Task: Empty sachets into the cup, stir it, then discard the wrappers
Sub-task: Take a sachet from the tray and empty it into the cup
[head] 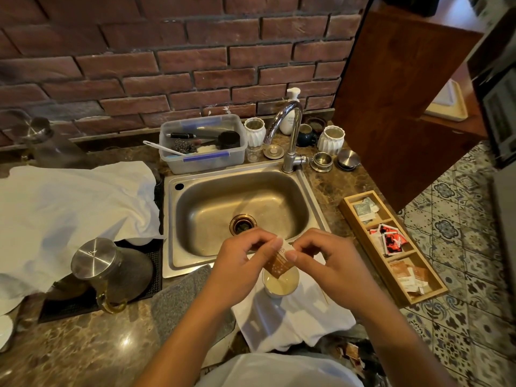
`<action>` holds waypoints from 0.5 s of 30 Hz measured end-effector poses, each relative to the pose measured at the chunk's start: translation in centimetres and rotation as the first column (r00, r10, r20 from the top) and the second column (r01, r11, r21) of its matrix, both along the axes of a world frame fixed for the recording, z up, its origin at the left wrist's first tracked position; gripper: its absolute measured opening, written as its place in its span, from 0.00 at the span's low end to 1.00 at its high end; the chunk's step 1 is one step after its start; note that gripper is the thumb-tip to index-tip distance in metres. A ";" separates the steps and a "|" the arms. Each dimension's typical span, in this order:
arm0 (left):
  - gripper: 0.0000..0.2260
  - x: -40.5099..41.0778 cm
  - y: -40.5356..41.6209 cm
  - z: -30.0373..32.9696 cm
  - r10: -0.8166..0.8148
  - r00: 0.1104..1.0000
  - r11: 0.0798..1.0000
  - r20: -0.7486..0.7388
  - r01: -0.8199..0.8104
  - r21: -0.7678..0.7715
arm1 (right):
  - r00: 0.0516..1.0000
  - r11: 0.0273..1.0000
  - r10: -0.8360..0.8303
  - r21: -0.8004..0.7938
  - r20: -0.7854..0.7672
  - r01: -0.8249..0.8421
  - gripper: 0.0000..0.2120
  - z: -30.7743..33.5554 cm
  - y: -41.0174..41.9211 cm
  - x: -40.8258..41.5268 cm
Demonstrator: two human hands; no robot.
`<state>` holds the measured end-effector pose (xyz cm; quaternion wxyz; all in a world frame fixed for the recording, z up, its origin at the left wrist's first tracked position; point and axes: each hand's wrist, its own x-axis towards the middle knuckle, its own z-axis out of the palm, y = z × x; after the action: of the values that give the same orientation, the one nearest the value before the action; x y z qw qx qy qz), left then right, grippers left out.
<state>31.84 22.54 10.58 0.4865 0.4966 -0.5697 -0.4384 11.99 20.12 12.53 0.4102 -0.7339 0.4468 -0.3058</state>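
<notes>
Bricks make the wall (pixel 167 65) behind the sink (pixel 240 210), and the sink is set in the brown stone counter (pixel 92 342). A big white cloth (pixel 69 208) lies to the left of the sink. A shiny metal pot (pixel 111 269) lies tipped on a black mat, in front of the sink on the left. A clear tub (pixel 203 143) with brushes in it stands behind the sink, next to the tap (pixel 287 135). A long wooden tray (pixel 396 247) with three boxes of sachets lies to the right of the sink.

Just in front of the sink, a white cup (pixel 280 283) stands on a white napkin (pixel 293 317). There is pale drink in the cup.

The left hand (pixel 240 263) and the right hand (pixel 332 263) both pinch one brown sachet (pixel 279 261). They hold it at its white top, thumbs close together. The sachet hangs right above the cup, with its bottom corner pointing down at the drink. I cannot tell if the sachet is torn open.
</notes>
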 end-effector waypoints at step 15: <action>0.08 0.2 0.4 -0.6 -0.211 0.970 0.970 0.118 0.193 0.148 | 0.997 0.994 -0.051 0.102 0.055 0.045 0.02 0.2 0.7 -0.5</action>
<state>32.05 22.96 9.95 0.3654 0.4959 -0.6176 -0.4891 11.44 20.77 12.75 0.4518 -0.6923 0.4671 -0.3135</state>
